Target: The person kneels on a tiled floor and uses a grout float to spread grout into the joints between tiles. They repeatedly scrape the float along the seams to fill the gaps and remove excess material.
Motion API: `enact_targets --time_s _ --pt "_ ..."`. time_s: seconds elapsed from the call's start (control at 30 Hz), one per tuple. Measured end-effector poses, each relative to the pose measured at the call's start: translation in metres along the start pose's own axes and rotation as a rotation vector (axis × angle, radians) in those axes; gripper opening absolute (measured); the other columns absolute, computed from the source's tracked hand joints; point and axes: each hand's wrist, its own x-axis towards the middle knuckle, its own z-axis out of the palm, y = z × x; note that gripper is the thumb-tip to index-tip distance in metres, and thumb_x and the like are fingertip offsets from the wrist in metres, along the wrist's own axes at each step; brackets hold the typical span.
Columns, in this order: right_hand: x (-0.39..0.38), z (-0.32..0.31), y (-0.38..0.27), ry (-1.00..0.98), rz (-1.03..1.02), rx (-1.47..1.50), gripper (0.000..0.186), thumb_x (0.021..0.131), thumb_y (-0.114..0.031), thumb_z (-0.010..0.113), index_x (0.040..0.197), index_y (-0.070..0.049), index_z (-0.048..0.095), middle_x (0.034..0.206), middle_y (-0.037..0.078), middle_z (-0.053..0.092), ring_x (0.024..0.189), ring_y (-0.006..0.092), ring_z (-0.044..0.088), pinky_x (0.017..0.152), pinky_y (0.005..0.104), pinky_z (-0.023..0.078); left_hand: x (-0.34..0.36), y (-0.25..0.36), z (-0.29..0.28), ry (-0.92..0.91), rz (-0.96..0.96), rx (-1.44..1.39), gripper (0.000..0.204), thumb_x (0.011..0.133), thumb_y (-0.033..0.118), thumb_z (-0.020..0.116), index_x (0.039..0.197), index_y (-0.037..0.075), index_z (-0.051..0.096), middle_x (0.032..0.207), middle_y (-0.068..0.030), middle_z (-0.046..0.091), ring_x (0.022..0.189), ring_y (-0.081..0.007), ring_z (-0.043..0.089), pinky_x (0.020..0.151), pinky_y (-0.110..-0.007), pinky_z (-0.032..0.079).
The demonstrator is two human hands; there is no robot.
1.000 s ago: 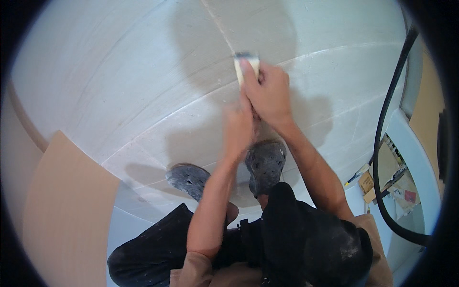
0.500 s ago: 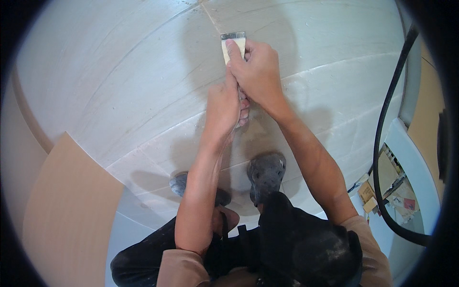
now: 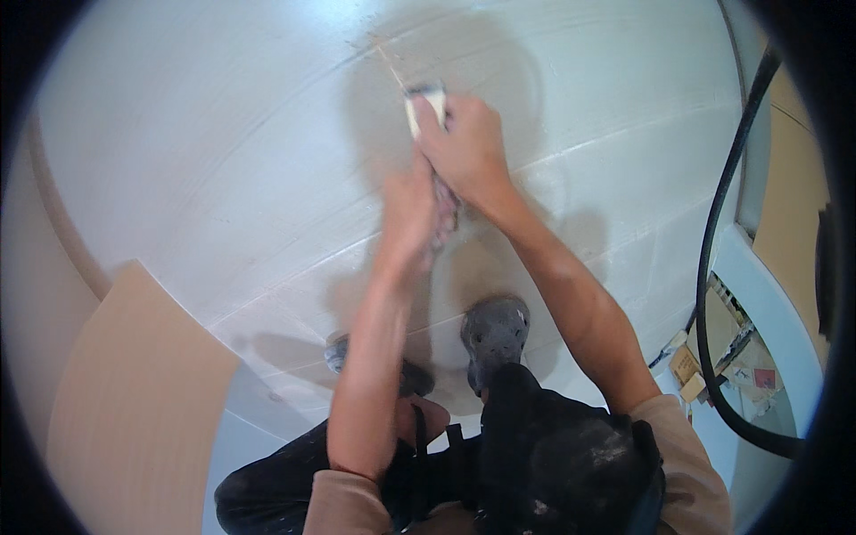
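A scraper [image 3: 435,95] with a pale handle and dark blade rests at a pale, thin joint line [image 3: 389,66] on the tiled floor [image 3: 232,152]. My right hand [image 3: 466,143] is closed around it near the blade, thumb on top. My left hand [image 3: 413,205], blurred, is closed just behind and below the right, on the scraper's rear part, which the hands mostly hide. Dusty grey shoes [image 3: 495,330] are beneath my forearms.
A light wooden panel [image 3: 134,374] lies at the left beside a curved-looking edge. A black hose [image 3: 713,232] loops down the right side. Behind it are a light board [image 3: 785,160] and a white-edged recess holding boxes [image 3: 684,364] and assorted tools.
The scraper and both hands moved forward and left from a second ago, then slightly back toward me and left in the last half second. Both hands keep their grip.
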Motion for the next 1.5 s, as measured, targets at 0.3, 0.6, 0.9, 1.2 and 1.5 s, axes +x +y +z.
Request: enact_targets --time_s 0.3,0.6,0.9,1.2,1.5 --pt "0.048 0.009 -0.018 0.048 -0.104 -0.01 0.041 0.093 -0.032 0.062 0.079 0.006 0.068 0.065 0.024 0.062 0.057 0.0339 0.063 0.058 0.0434 0.048 0.024 0.039 -0.005 -0.034 0.084 -0.049 0.053 0.106 0.054 0.039 0.077 0.01 0.051 0.061 0.0033 0.045 0.048 -0.0083 0.04 0.04 -0.027 0.03" --pt "0.024 -0.001 -0.007 0.035 -0.037 0.004 0.044 0.093 -0.032 0.061 0.074 0.007 0.066 0.066 0.026 0.063 0.06 0.0387 0.064 0.059 0.0454 0.049 0.012 0.015 0.004 -0.049 0.134 0.003 0.058 0.107 0.054 0.038 0.08 0.006 0.058 0.059 0.0011 0.048 0.047 -0.0108 0.043 0.041 -0.028 0.033" --pt "-0.025 -0.069 -0.002 -0.276 0.024 0.137 0.04 0.102 -0.032 0.056 0.094 0.004 0.068 0.069 0.006 0.062 0.063 0.0111 0.056 0.06 0.0327 0.047 -0.031 -0.055 0.037 -0.11 0.434 0.079 0.049 0.109 0.041 0.039 0.099 0.0 0.062 0.079 -0.01 0.063 0.064 -0.0172 0.061 0.056 -0.03 0.047" --pt "-0.008 -0.102 0.011 -0.478 -0.51 -0.421 0.034 0.101 -0.033 0.057 0.089 -0.004 0.068 0.075 0.017 0.064 0.069 0.0365 0.06 0.064 0.044 0.05 -0.036 -0.085 0.017 0.283 0.569 0.329 0.03 0.096 0.016 0.061 0.122 0.002 0.063 0.111 -0.0139 0.065 0.088 -0.0217 0.064 0.073 -0.033 0.051" --pt "0.038 -0.065 -0.006 -0.529 -0.985 -0.738 0.025 0.086 -0.028 0.067 0.071 -0.008 0.068 0.066 0.012 0.066 0.068 0.0306 0.065 0.069 0.0472 0.049 0.016 0.032 -0.034 0.103 0.84 0.799 0.028 0.088 0.012 0.072 0.113 0.0 0.072 0.096 -0.0084 0.073 0.073 -0.013 0.059 0.067 -0.028 0.05"
